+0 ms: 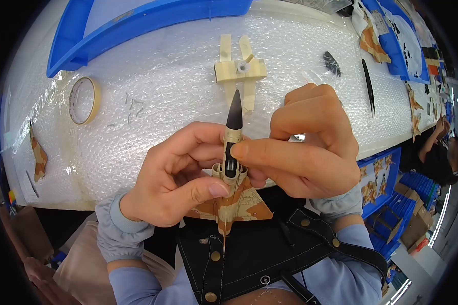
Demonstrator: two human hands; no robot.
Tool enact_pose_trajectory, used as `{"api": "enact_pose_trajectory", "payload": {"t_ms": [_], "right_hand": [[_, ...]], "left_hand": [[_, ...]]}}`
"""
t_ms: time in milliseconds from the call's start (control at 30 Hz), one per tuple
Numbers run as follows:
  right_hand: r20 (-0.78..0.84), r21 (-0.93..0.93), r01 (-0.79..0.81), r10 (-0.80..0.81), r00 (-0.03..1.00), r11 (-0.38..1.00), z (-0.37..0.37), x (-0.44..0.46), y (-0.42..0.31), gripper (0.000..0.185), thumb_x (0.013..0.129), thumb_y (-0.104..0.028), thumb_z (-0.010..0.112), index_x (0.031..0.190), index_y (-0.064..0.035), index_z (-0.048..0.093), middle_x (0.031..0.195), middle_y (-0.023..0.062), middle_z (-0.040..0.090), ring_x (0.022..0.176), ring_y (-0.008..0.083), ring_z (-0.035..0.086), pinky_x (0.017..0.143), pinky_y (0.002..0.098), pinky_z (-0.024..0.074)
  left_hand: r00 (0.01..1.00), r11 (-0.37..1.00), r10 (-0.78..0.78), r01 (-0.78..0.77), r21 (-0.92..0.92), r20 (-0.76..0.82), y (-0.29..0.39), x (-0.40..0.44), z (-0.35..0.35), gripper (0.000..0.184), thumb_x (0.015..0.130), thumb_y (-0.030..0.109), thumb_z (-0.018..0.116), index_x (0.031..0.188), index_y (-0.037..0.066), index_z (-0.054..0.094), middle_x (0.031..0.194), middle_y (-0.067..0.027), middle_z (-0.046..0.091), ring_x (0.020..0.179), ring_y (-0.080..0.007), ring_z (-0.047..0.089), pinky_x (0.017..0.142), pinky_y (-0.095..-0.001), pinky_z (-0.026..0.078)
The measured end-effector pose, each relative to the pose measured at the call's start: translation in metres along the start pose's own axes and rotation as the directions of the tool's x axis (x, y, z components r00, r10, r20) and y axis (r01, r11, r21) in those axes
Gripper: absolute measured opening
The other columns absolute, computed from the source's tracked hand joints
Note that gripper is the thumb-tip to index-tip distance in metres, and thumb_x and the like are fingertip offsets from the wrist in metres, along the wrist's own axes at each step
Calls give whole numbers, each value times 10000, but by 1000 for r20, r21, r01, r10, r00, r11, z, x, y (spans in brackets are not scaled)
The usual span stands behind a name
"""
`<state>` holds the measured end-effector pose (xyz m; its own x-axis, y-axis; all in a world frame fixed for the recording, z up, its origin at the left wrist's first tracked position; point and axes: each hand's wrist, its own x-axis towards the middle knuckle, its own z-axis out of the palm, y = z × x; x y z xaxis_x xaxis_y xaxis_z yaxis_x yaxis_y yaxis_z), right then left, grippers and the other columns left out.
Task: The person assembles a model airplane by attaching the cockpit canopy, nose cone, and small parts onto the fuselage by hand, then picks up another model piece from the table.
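A model jet plane point(229, 195) in tan and brown camouflage, with a black nose cone point(234, 114), points away from me. My left hand point(180, 173) is wrapped around its fuselage, thumb on the near side. My right hand point(310, 145) reaches in from the right, and one of its fingertips presses at the dark cockpit opening point(231, 161). The other fingers of that hand are curled. A small shiny bit shows between them, too little to name. Part of the wings is hidden by my left hand.
Bubble wrap point(152, 71) covers the table. Beyond the plane stands a taped cream block point(240, 71). A tape roll point(84, 100) and a camouflage part point(38, 152) lie left, black tweezers point(368, 87) right. Blue trays point(152, 23) edge the back. Another person point(437, 152) is far right.
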<state>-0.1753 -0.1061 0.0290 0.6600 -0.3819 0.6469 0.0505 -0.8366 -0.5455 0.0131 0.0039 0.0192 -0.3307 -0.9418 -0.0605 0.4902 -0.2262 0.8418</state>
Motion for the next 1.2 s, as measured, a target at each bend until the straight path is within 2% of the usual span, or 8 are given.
{"api": "enact_pose_trajectory", "payload": {"t_ms": [267, 367, 767, 967, 1200], "right_hand": [[14, -43, 3, -3, 1000, 999, 0, -2, 1, 428, 490, -35, 782, 908, -118, 749, 824, 2, 476, 690, 154, 443, 567, 262, 375], [-2, -37, 7, -7, 1000, 999, 3, -4, 2, 420, 485, -37, 785, 895, -119, 748, 823, 0, 478, 692, 155, 442, 569, 265, 376], [13, -74, 79, -79, 997, 994, 2, -6, 5, 423, 481, -68, 783, 900, -114, 751, 806, -2, 498, 704, 161, 443, 569, 274, 367], [12, -64, 59, -58, 998, 996, 3, -8, 4, 406, 482, -84, 790, 883, -122, 743, 824, -3, 498, 716, 168, 454, 587, 285, 385], [-3, -81, 63, -64, 998, 995, 5, -9, 3, 367, 509, -114, 818, 867, -133, 738, 830, -10, 489, 727, 168, 463, 608, 294, 399]], "left_hand": [[1000, 1000, -6, 6, -10, 11, -2, 0, 0, 458, 896, -32, 549, 1309, -77, 357, 1180, -236, 592, 1131, -277, 588, 954, -351, 479], [1000, 999, 1, -1, 55, 9, 0, 0, 0, 460, 895, -33, 552, 1310, -74, 358, 1184, -231, 592, 1129, -272, 588, 940, -343, 488], [1000, 999, 6, -6, 49, -3, 0, -1, 0, 463, 895, -28, 562, 1311, -67, 363, 1187, -222, 595, 1132, -277, 591, 917, -329, 505], [1000, 999, -3, 3, 41, -2, -2, -1, 1, 470, 892, -34, 560, 1316, -70, 359, 1201, -220, 588, 1136, -272, 588, 915, -324, 508], [1000, 999, 9, -10, 47, 10, -3, -1, 0, 472, 882, -61, 544, 1317, -80, 360, 1215, -225, 578, 1142, -266, 584, 947, -337, 491]]}}
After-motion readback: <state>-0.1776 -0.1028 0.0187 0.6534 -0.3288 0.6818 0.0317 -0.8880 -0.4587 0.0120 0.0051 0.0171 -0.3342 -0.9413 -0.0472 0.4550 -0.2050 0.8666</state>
